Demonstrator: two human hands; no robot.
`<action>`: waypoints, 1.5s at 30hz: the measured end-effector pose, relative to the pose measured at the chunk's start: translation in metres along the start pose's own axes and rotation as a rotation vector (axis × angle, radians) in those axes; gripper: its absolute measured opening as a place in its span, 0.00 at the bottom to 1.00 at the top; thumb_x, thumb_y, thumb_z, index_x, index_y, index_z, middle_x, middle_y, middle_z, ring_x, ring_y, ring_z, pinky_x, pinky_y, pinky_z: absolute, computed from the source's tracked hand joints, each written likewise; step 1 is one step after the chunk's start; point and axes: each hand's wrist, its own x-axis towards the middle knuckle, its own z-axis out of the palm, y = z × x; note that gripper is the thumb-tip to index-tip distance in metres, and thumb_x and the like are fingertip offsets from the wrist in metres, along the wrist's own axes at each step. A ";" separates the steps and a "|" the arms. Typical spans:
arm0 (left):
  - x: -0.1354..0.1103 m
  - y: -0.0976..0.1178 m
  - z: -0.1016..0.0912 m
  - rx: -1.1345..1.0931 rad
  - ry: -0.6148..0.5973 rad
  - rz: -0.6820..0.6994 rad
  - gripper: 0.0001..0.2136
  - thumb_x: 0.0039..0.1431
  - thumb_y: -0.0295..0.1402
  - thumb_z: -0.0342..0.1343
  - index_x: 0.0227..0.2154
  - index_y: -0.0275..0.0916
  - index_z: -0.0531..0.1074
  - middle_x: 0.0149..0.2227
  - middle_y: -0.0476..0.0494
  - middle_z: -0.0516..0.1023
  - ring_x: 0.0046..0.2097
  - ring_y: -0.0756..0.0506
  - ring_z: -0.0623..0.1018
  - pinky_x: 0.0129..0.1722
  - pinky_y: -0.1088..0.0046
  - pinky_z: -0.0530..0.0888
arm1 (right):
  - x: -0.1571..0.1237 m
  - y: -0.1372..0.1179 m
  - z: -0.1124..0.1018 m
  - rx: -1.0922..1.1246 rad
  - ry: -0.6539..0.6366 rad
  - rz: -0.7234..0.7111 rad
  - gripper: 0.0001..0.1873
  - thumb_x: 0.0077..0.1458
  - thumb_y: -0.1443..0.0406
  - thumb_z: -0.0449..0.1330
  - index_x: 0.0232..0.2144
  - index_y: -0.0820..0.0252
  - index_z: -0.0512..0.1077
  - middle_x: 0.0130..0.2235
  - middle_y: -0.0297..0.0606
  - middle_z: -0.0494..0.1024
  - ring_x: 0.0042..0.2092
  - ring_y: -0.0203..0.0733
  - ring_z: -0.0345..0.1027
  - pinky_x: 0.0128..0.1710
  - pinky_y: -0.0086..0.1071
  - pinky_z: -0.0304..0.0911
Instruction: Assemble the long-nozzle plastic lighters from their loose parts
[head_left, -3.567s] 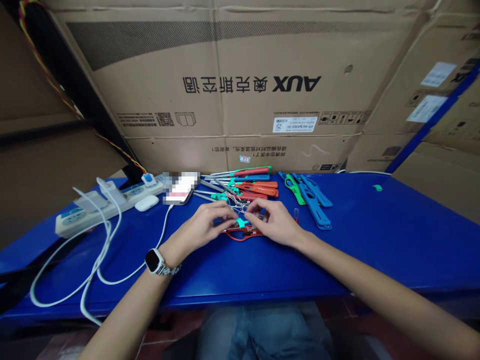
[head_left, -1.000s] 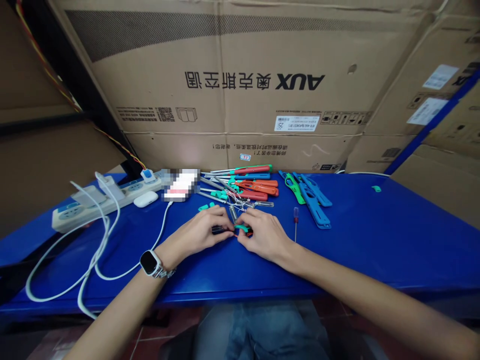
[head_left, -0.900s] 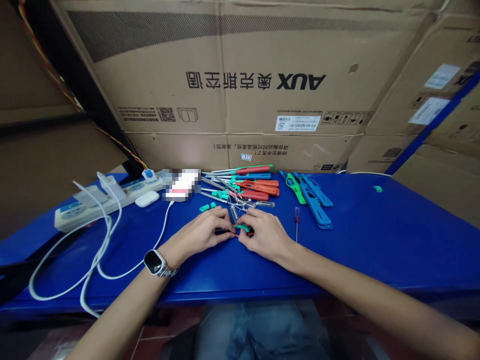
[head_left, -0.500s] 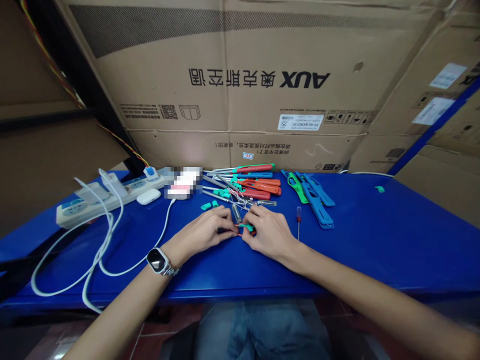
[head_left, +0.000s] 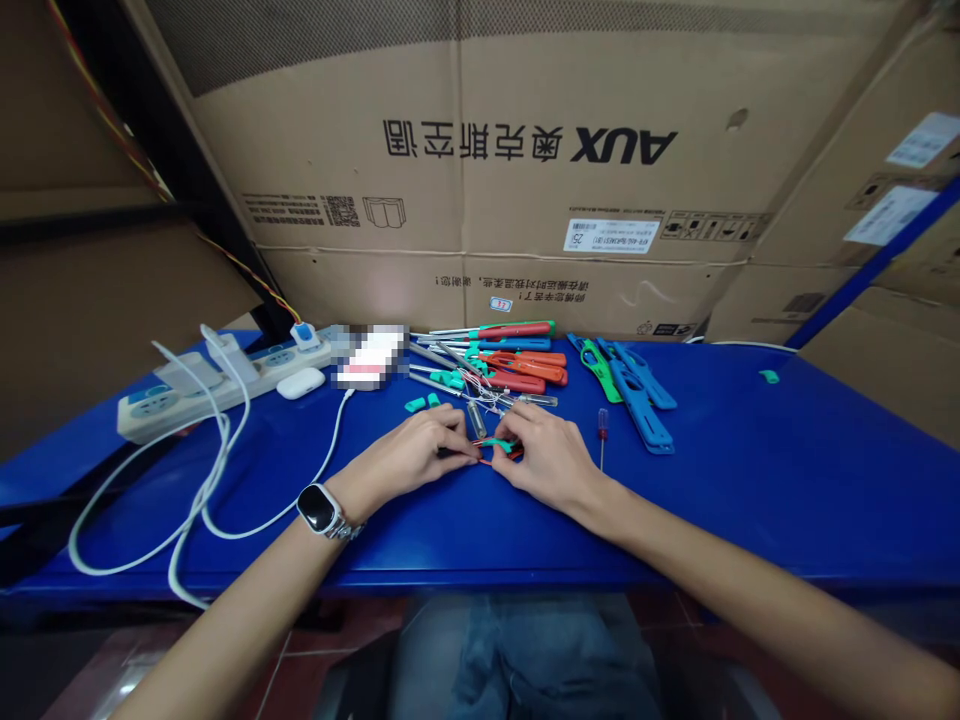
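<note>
My left hand (head_left: 412, 455), with a watch on its wrist, pinches the left end of a thin reddish part. My right hand (head_left: 551, 460) closes its thumb and fingers on a small green plastic piece (head_left: 500, 444) joined to it. A thin orange-red edge (head_left: 486, 462) shows between the hands; the fingers hide the rest. Just beyond the fingertips lies a small clear cylinder (head_left: 476, 420). Behind it is a pile of long-nosed lighter parts, with red handles (head_left: 517, 382), a blue handle (head_left: 529, 344), metal tubes and thin white wires (head_left: 484, 385).
Blue (head_left: 641, 415) and green (head_left: 598, 372) plastic shells lie right of the pile. A small screwdriver (head_left: 603, 425) is near my right hand. Leftward are a power strip (head_left: 225, 390), white cables (head_left: 196, 500), a white case (head_left: 300, 382) and a blurred phone-like object (head_left: 371, 358). Cardboard (head_left: 487, 200) stands behind.
The view has shifted slightly. Between my fingertips the gap looks a little wider, and more of the green piece and orange-red edge shows. Both hands keep their pinch.
</note>
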 end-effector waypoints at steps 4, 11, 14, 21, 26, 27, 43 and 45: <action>0.000 0.001 0.000 0.008 0.004 0.004 0.08 0.65 0.33 0.56 0.39 0.41 0.81 0.35 0.45 0.75 0.37 0.48 0.73 0.40 0.72 0.67 | 0.002 -0.001 -0.002 0.038 -0.026 0.053 0.03 0.52 0.65 0.60 0.32 0.57 0.72 0.37 0.34 0.77 0.36 0.38 0.70 0.29 0.29 0.52; 0.001 0.004 -0.003 0.039 0.004 0.015 0.08 0.64 0.31 0.57 0.38 0.40 0.81 0.34 0.45 0.75 0.37 0.47 0.73 0.41 0.71 0.67 | 0.003 -0.005 -0.006 -0.047 -0.101 0.019 0.04 0.55 0.65 0.59 0.32 0.58 0.73 0.39 0.36 0.76 0.37 0.39 0.70 0.28 0.30 0.49; 0.001 0.004 -0.003 0.034 0.004 0.019 0.07 0.64 0.30 0.57 0.38 0.40 0.81 0.35 0.45 0.75 0.38 0.47 0.73 0.42 0.71 0.67 | 0.004 -0.006 -0.008 -0.076 -0.123 0.010 0.04 0.56 0.65 0.58 0.31 0.57 0.73 0.38 0.35 0.75 0.36 0.38 0.70 0.26 0.31 0.46; 0.000 0.002 0.000 0.011 0.015 -0.007 0.07 0.64 0.32 0.57 0.37 0.41 0.81 0.35 0.45 0.75 0.38 0.47 0.74 0.43 0.70 0.68 | 0.001 -0.001 -0.013 -0.015 -0.128 -0.026 0.07 0.59 0.60 0.59 0.35 0.55 0.75 0.39 0.35 0.76 0.40 0.41 0.72 0.29 0.31 0.52; 0.001 0.009 -0.003 -0.023 0.070 -0.049 0.08 0.62 0.35 0.59 0.41 0.41 0.78 0.34 0.47 0.74 0.37 0.47 0.73 0.40 0.71 0.69 | -0.001 0.016 -0.024 0.120 -0.101 -0.016 0.12 0.58 0.64 0.57 0.44 0.53 0.74 0.44 0.35 0.77 0.39 0.39 0.73 0.35 0.32 0.60; 0.001 0.011 -0.004 -0.026 0.089 -0.059 0.09 0.61 0.36 0.60 0.43 0.41 0.77 0.33 0.48 0.73 0.36 0.47 0.73 0.40 0.71 0.69 | 0.000 0.022 -0.026 0.113 -0.082 -0.007 0.13 0.57 0.65 0.57 0.45 0.53 0.73 0.46 0.35 0.77 0.39 0.39 0.73 0.35 0.32 0.60; 0.073 -0.010 -0.020 0.158 0.137 -0.158 0.07 0.64 0.31 0.53 0.35 0.38 0.76 0.32 0.44 0.76 0.36 0.44 0.73 0.37 0.68 0.68 | 0.061 0.070 -0.020 -0.233 -0.008 0.106 0.16 0.58 0.61 0.56 0.47 0.56 0.74 0.48 0.42 0.77 0.50 0.51 0.65 0.37 0.36 0.63; 0.076 -0.013 -0.016 0.160 0.159 -0.155 0.08 0.65 0.32 0.52 0.34 0.38 0.75 0.32 0.44 0.75 0.37 0.43 0.73 0.37 0.68 0.68 | 0.065 0.073 -0.020 -0.247 -0.030 0.116 0.13 0.60 0.62 0.55 0.43 0.56 0.76 0.46 0.41 0.79 0.48 0.50 0.65 0.36 0.35 0.61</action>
